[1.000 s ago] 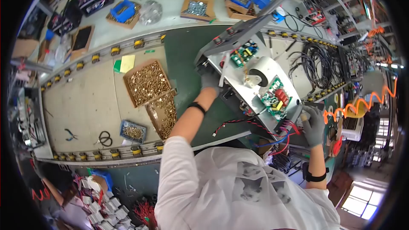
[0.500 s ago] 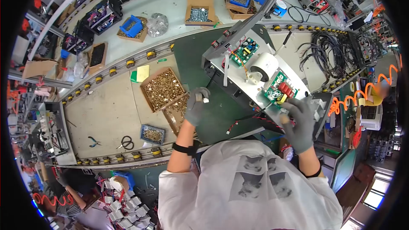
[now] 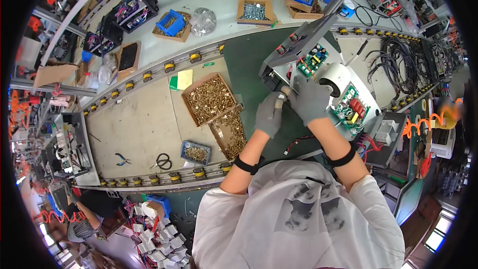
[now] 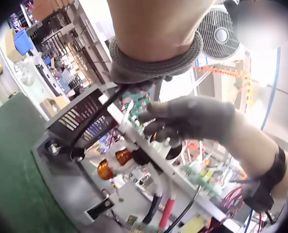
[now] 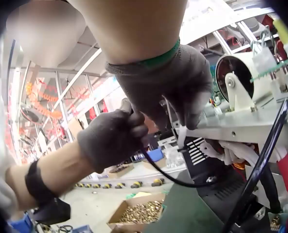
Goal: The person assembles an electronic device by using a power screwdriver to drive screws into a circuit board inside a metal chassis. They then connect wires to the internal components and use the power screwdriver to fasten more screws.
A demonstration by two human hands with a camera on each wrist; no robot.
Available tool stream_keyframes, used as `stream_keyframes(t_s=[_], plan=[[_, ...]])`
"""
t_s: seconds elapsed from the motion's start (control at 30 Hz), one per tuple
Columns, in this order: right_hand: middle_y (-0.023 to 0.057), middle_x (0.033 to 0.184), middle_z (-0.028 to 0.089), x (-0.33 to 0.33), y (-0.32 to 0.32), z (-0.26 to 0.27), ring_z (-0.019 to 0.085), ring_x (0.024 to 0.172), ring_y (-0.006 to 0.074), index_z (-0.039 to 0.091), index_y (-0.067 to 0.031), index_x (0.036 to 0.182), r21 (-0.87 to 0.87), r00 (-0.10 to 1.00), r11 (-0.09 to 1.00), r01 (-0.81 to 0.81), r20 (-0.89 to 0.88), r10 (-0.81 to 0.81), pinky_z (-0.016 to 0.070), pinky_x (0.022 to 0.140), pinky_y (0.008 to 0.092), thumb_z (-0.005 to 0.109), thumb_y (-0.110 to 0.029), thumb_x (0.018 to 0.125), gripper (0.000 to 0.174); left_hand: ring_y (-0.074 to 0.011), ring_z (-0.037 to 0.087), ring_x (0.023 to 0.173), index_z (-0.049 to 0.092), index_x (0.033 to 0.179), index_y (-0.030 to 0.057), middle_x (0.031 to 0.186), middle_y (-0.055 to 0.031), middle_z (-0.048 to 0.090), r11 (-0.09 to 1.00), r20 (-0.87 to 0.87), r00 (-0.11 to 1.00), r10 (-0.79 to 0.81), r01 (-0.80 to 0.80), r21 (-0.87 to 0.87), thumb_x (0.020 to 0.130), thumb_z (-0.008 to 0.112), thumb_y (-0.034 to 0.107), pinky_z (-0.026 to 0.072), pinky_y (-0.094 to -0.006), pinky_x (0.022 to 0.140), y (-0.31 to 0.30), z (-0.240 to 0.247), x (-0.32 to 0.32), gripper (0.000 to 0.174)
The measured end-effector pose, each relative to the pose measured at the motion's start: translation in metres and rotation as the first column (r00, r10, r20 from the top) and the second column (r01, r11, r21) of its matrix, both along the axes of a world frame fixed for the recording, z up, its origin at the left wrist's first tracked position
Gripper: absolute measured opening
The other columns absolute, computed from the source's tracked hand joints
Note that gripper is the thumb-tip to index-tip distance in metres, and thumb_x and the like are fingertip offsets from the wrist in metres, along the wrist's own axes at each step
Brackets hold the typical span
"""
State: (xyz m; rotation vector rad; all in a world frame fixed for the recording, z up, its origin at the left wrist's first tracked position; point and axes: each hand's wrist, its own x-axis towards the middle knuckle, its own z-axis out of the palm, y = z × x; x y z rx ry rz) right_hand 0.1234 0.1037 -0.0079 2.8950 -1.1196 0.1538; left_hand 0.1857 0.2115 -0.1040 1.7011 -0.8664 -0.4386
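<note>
The gloved left hand (image 3: 269,115) grips a thin black cable (image 5: 175,180) that runs to the vented dark panel (image 5: 195,154) of an opened metal unit. A small white piece (image 3: 282,96) shows at the left fingertips. Close beside it is the gloved right hand (image 3: 307,100), over the unit's near edge. In the right wrist view its bent fingers are by a white strip (image 5: 182,136); whether they hold it is unclear. The unit carries a white cylinder (image 3: 335,78) and green circuit boards (image 3: 352,108). Orange-brown coils (image 4: 105,170) show inside it.
Left of the unit, cardboard boxes of brass screws (image 3: 209,100) stand beside a small blue tray (image 3: 195,153). Scissors (image 3: 162,162) and pliers (image 3: 122,159) lie farther left. Black cables (image 3: 403,65) are heaped at the right; more boxes of parts (image 3: 254,12) stand behind.
The right hand has moved left from the unit's right side to near the left hand. The left hand went from the unit toward the screws, then back beside the unit. The head view has shifted.
</note>
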Motion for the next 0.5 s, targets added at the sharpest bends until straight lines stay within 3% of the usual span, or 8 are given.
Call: stream_keyframes(t_s=[0.1,0.17,0.23,0.3,0.37,0.4,0.43,0.5], plan=[[0.0106,0.072,0.062,0.017,-0.010,-0.008,0.063,0.064,0.0296,0.058,-0.0109,0.079,0.051,0.992,0.997,0.063,-0.114,-0.057,0.0468,0.051,0.0416,0.054,-0.051,0.082,0.040,-0.0353,0.059,0.087,0.054,0.103,0.0071,0.092,-0.0172,0.060,0.994,-0.170,0.980,0.107,-0.102,0.038,0.090,0.043,0.020,0.0446,-0.0396,0.073,-0.013,-0.009,-0.003,0.021],[0.0105,0.066,0.061,0.014,-0.021,-0.018,0.062,0.060,0.0301,0.060,-0.0111,0.078,-0.001,0.998,1.000,0.020,-0.066,-0.020,0.0471,0.051,0.0422,0.052,-0.050,0.083,0.040,-0.0372,0.058,0.087,0.054,0.104,0.0065,0.092,-0.0184,0.061,0.993,-0.264,0.957,0.117,-0.120,0.008,0.090,0.044,0.020,0.0451,-0.0400,0.074,-0.023,-0.009,-0.003,0.022],[0.0112,0.069,0.062,0.014,-0.034,-0.020,0.062,0.061,0.0300,0.061,-0.0110,0.080,0.014,0.999,1.000,0.028,0.027,-0.028,0.0472,0.051,0.0422,0.052,-0.044,0.083,0.034,-0.0391,0.058,0.087,0.054,0.105,0.0060,0.092,-0.0197,0.061,0.989,-0.357,0.925,0.132,-0.148,-0.016,0.090,0.045,0.020,0.0455,-0.0404,0.074,-0.034,-0.016,-0.003,0.022],[0.0112,0.069,0.062,0.014,-0.036,-0.020,0.062,0.062,0.0298,0.062,-0.0111,0.083,0.017,1.000,1.000,0.006,-0.030,-0.005,0.0471,0.052,0.0430,0.052,-0.037,0.084,0.028,-0.0374,0.058,0.086,0.054,0.108,0.0054,0.092,-0.0198,0.061,0.987,-0.345,0.926,0.155,-0.156,0.026,0.090,0.047,0.020,0.0458,-0.0384,0.074,-0.044,-0.026,-0.003,0.025],[0.0109,0.069,0.062,0.015,-0.034,-0.021,0.062,0.064,0.0295,0.062,-0.0103,0.083,-0.039,1.000,0.999,0.013,-0.001,-0.013,0.0473,0.053,0.0424,0.053,-0.035,0.084,0.026,-0.0322,0.060,0.082,0.055,0.110,0.0053,0.092,-0.0181,0.062,0.986,-0.348,0.924,0.157,-0.169,-0.005,0.088,0.050,0.018,0.0460,-0.0360,0.073,-0.052,-0.031,-0.002,0.025],[0.0113,0.069,0.061,0.012,-0.035,-0.027,0.062,0.064,0.0300,0.062,-0.0094,0.084,-0.061,0.992,0.998,-0.034,0.121,0.041,0.0473,0.055,0.0413,0.054,-0.034,0.084,0.026,-0.0272,0.059,0.083,0.056,0.109,0.0036,0.093,-0.0163,0.062,0.992,-0.423,0.903,0.079,-0.113,-0.054,0.088,0.049,0.017,0.0455,-0.0339,0.075,-0.056,-0.027,0.001,0.026],[0.0113,0.069,0.061,0.010,-0.036,-0.031,0.062,0.064,0.0300,0.062,-0.0094,0.084,-0.057,0.993,0.998,-0.041,0.111,0.048,0.0473,0.055,0.0413,0.054,-0.034,0.084,0.026,-0.0223,0.058,0.084,0.057,0.109,0.0018,0.094,-0.0145,0.063,0.992,-0.491,0.871,0.000,-0.061,-0.109,0.088,0.049,0.016,0.0451,-0.0318,0.076,-0.058,-0.025,0.003,0.027],[0.0123,0.069,0.061,0.008,-0.037,-0.035,0.061,0.063,0.0305,0.062,-0.0084,0.084,-0.014,0.961,0.998,-0.059,0.269,0.060,0.0470,0.057,0.0407,0.055,-0.033,0.085,0.025,-0.0190,0.059,0.084,0.058,0.106,0.0009,0.094,-0.0126,0.064,0.990,-0.486,0.874,-0.016,-0.054,-0.131,0.086,0.049,0.012,0.0455,-0.0304,0.075,-0.064,-0.031,0.007,0.024]])
